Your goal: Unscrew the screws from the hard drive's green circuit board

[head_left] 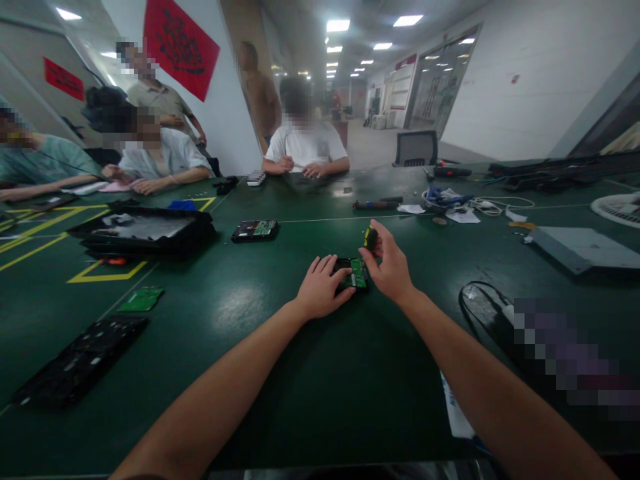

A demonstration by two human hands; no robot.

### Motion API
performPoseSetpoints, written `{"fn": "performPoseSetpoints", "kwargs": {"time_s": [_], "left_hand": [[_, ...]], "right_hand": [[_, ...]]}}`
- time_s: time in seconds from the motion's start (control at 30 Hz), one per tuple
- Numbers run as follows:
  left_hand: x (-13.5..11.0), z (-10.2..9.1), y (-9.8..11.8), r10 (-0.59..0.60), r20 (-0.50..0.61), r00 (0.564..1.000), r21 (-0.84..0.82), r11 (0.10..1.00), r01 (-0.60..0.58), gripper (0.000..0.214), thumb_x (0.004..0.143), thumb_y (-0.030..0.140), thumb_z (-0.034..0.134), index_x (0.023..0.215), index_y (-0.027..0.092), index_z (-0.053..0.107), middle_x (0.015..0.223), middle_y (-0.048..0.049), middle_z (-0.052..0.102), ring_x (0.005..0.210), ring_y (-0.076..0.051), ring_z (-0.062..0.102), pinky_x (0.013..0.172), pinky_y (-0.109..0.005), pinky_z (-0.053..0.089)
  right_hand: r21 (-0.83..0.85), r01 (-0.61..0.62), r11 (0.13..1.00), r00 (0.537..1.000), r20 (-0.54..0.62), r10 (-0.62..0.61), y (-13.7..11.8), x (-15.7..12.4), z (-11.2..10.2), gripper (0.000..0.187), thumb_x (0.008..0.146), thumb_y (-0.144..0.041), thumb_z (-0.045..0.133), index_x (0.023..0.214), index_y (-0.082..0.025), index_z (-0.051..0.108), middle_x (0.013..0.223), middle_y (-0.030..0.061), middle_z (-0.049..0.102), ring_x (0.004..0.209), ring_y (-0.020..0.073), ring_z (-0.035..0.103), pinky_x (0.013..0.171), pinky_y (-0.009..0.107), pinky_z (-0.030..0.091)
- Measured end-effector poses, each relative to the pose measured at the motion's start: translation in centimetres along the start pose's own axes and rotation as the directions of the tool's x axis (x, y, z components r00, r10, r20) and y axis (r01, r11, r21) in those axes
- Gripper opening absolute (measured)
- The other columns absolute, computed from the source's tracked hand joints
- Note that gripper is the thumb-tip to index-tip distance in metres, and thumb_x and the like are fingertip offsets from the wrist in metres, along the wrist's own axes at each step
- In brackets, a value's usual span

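My left hand [325, 287] lies over a hard drive [358, 272] on the green table, its fingers and thumb gripping the drive's left part. The drive lies flat with its green circuit board facing up, and its left portion is hidden under that hand. Just above the drive's right edge, my right hand [390, 263] is closed around the yellow-and-black handle of a screwdriver [370, 237]. The screwdriver's tip is too small and dark to make out. A second hard drive [255, 230] lies beyond my left hand, to the left.
At left are a black open casing [145, 230], a loose green circuit board [141, 299] and a black plastic panel [83, 360]. At right sit a grey metal box [583, 250], cables [450, 198] and a blurred-out object [570, 353]. A person [310, 143] sits opposite.
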State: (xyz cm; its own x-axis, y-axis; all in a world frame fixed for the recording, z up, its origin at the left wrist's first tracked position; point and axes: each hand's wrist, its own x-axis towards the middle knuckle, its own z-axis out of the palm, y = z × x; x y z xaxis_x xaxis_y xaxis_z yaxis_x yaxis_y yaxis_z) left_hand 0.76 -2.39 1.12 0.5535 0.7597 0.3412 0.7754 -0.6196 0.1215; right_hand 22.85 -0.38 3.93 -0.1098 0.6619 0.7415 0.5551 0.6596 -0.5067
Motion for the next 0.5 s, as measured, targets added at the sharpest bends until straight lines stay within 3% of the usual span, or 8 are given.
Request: {"fn": "performPoseSetpoints", "kwargs": {"time_s": [0.33, 0.5], "left_hand": [[-0.07, 0.00, -0.10, 0.001, -0.003, 1.000, -0.002, 1.000, -0.001, 0.054, 0.101, 0.062, 0.055, 0.144, 0.029, 0.062, 0.164, -0.0133, 0.046, 0.156, -0.036, 0.036, 0.129, -0.060, 0.025], [-0.04, -0.17, 0.00, 0.001, -0.001, 1.000, -0.016, 1.000, -0.001, 0.054, 0.101, 0.060, 0.056, 0.145, 0.028, 0.061, 0.164, -0.0128, 0.046, 0.156, -0.036, 0.036, 0.129, -0.061, 0.025]], "right_hand": [[0.032, 0.031, 0.999, 0.997, 0.067, -0.033, -0.44, -0.26, -0.20, 0.069, 0.101, -0.030, 0.060, 0.164, -0.035, 0.033, 0.155, 0.0100, 0.057, 0.122, 0.0314, 0.070, 0.100, 0.054, 0.064], [-0.030, 0.038, 0.999, 0.999, 0.001, -0.038, -0.73, -0.18, -0.06, 0.069, 0.097, -0.036, 0.068, 0.160, -0.034, 0.040, 0.144, 0.0109, 0.064, 0.108, 0.0298, 0.074, 0.089, 0.051, 0.068]]}}
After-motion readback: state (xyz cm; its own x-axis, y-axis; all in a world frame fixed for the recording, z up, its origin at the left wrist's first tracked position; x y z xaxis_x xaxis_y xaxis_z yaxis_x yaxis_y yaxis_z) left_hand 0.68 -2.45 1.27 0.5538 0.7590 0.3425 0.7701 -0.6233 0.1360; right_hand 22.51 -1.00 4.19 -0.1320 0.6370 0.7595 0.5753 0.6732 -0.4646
